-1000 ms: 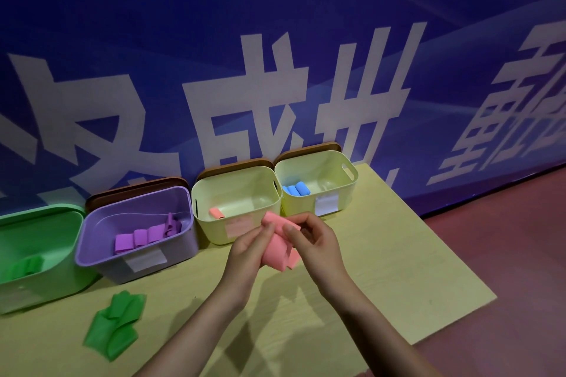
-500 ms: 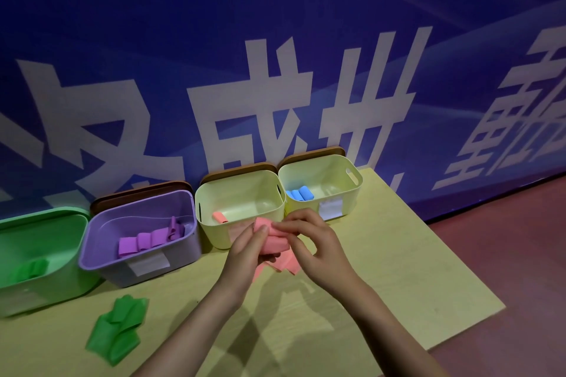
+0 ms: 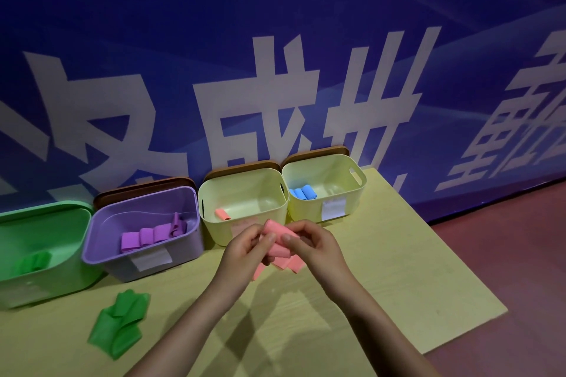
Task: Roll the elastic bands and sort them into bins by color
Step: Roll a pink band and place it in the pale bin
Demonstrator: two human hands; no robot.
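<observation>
A pink elastic band [image 3: 277,242], partly rolled, is held above the table in front of the bins. My left hand [image 3: 245,249] and my right hand [image 3: 312,246] both pinch the roll, and its loose tail hangs below my fingers. Behind the band stands a pale yellow bin [image 3: 214,225] with one pink roll [image 3: 222,214] inside. A second yellow bin [image 3: 352,196] holds blue rolls [image 3: 302,193]. The purple bin [image 3: 101,257] holds several purple rolls [image 3: 147,237]. The green bin [image 3: 61,278] holds a green roll [image 3: 32,262].
A loose green band [image 3: 118,323] lies crumpled on the yellow-green table [image 3: 398,285] at the front left. Brown lids stand behind the bins against a blue banner wall. The table's right edge drops to a red floor [image 3: 520,254].
The rolled part of the pink band has grown thicker and the hanging tail shorter. My hands stayed in front of the middle yellow bin.
</observation>
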